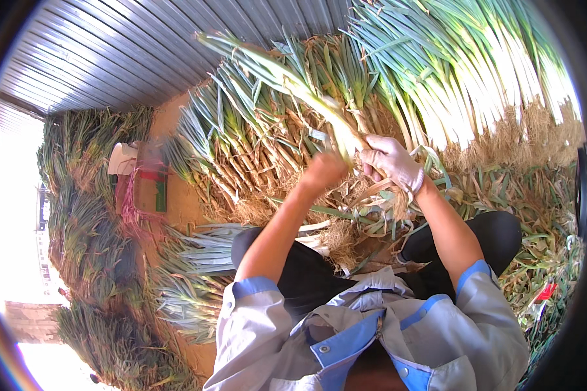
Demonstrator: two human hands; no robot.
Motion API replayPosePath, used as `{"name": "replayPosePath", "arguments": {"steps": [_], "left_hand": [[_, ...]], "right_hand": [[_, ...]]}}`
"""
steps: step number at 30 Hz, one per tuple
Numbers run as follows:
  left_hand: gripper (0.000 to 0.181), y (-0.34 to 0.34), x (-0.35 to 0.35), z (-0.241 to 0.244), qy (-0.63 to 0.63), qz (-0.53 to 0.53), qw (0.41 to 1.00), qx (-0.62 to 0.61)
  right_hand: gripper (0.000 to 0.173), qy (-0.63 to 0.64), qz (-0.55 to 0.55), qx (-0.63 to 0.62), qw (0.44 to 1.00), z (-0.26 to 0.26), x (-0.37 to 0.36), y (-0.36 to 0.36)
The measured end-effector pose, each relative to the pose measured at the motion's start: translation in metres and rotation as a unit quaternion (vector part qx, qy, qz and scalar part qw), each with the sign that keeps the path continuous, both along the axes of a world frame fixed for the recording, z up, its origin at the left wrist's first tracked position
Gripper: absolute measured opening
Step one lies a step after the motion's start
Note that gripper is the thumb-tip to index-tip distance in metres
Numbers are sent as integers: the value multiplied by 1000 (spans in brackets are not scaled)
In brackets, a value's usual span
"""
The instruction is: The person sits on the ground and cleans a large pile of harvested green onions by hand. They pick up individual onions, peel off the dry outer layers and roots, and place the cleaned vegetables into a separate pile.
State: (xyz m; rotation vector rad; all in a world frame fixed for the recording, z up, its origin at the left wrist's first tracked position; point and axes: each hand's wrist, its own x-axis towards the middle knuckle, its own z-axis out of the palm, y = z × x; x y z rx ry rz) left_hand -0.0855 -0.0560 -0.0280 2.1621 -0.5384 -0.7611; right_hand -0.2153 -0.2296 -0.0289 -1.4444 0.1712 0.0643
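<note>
My right hand [391, 161], in a whitish glove, grips a long green onion or leek [318, 102] near its root end. Its green leaves point up and to the left. My left hand [325, 170] is bare and blurred by motion, its fingers curled beside the lower part of the same stalk. Whether it pinches a leaf is hidden. Dry roots and peeled leaves [372, 195] hang and lie under my right hand. Below, between my knees, several white-stemmed onions with a root tuft [340, 239] lie on their side.
Unpeeled onions with brown stems [254, 146] lie in a row ahead. Cleaned white-stemmed onions [469, 97] are piled at upper right. Leaf scraps [533, 210] cover the right side. A cardboard box [150, 193] with pink twine [134, 205] stands left, near more onion heaps [93, 234].
</note>
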Motion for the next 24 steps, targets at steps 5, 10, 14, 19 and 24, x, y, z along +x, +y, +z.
{"name": "replayPosePath", "arguments": {"steps": [5,10,14,19,24], "left_hand": [[34,20,12,-5,15,-24,990,139],[39,41,64,34,171,151,910,-346],[18,40,76,24,164,240,824,-487],[17,40,78,19,139,228,825,-499],[21,49,78,35,120,296,845,-429]], "right_hand": [[28,-38,-55,-157,985,0,-1,6],[29,-172,-84,-369,910,1,1,19],[50,-59,-57,-227,971,-1,19,32],[76,-20,40,151,988,6,79,36],[30,-8,-25,-34,999,-6,84,48]]}}
